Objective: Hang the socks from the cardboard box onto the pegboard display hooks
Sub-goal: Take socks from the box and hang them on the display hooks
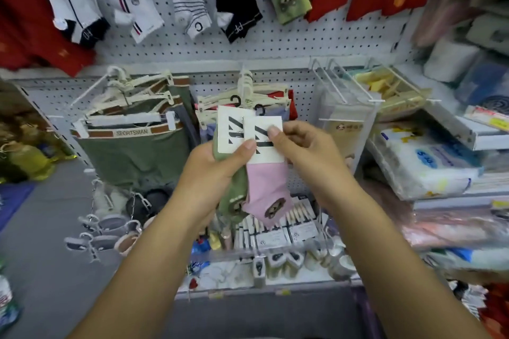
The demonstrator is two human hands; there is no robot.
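Two socks sat low before the pegboard [275, 44]: our left hand [217, 173] curled round the green sock [234, 195], our right hand [305, 151] pinched the card [268, 155] of the pink sock [265, 187]. With cards overlapping, we judged one might slip free during parting.

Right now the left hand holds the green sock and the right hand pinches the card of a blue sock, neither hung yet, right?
One slip: in the head view the right hand pinches the card of a pink sock, not a blue one. The left hand does hold the green sock; neither is hung yet.
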